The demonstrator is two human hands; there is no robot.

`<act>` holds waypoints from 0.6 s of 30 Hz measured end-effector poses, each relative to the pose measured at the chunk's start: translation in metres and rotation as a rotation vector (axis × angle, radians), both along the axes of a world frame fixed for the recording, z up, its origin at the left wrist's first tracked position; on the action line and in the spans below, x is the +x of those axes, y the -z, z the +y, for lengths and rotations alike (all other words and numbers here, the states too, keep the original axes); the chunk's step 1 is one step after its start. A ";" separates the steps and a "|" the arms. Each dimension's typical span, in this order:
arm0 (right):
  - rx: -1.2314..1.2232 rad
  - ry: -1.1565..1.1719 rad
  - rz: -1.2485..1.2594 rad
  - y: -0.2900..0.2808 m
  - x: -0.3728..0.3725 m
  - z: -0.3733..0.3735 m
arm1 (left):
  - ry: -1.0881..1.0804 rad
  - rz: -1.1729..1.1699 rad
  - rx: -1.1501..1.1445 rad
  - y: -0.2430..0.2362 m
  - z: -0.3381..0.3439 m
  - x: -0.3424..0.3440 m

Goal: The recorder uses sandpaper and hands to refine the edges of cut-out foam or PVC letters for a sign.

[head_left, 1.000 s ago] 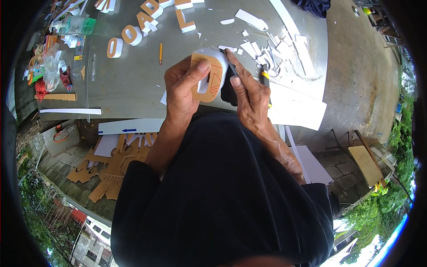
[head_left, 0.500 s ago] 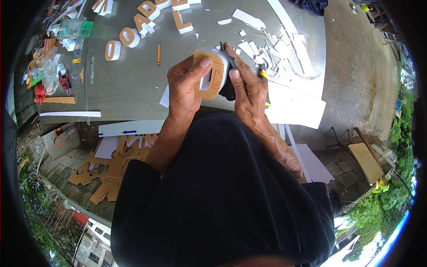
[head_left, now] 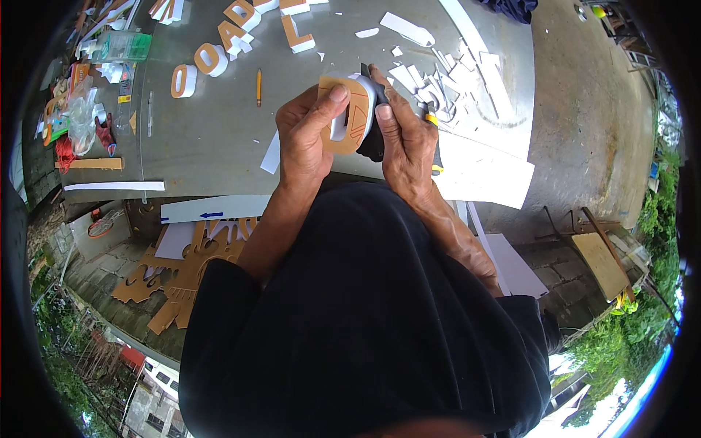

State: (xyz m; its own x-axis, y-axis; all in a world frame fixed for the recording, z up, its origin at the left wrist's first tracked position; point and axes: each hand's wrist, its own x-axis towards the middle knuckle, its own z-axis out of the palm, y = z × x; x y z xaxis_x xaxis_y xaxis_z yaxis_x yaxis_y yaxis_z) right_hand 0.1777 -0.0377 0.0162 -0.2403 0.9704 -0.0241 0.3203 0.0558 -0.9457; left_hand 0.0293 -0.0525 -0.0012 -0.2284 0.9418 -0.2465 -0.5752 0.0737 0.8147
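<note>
My left hand (head_left: 307,135) grips a letter block (head_left: 355,109) with a tan, red-marked face and white sides, shaped as a rounded ring, its thumb pressed on the face. My right hand (head_left: 405,139) is closed on a dark, flat piece (head_left: 370,152) held against the block's right side; its thumb and forefinger lie along that side, and the piece is too hidden to name. Just beyond the right hand lies a yellow-and-black tool (head_left: 432,120), partly covered.
Metal table (head_left: 197,139). Finished-looking letters (head_left: 299,40) lie at the back, a pencil (head_left: 258,87) left of centre, white offcuts (head_left: 456,80) at right. Bottles (head_left: 120,47) and bags (head_left: 84,124) fill the left end. Cardboard cutouts (head_left: 186,277) sit below the near edge; a large white sheet (head_left: 489,182) lies at right.
Both hands, with the block and dark piece, have moved slightly away from my body, toward the back of the table. The grips look much the same.
</note>
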 end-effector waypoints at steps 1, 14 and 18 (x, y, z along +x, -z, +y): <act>0.061 0.001 0.028 0.007 0.003 -0.007 | 0.006 0.009 -0.008 -0.001 0.000 0.000; -0.002 -0.131 0.042 0.002 0.019 0.018 | 0.131 0.010 -0.059 0.006 0.004 -0.015; -0.010 -0.088 0.051 0.010 0.008 0.015 | 0.128 -0.019 -0.090 0.013 0.001 -0.015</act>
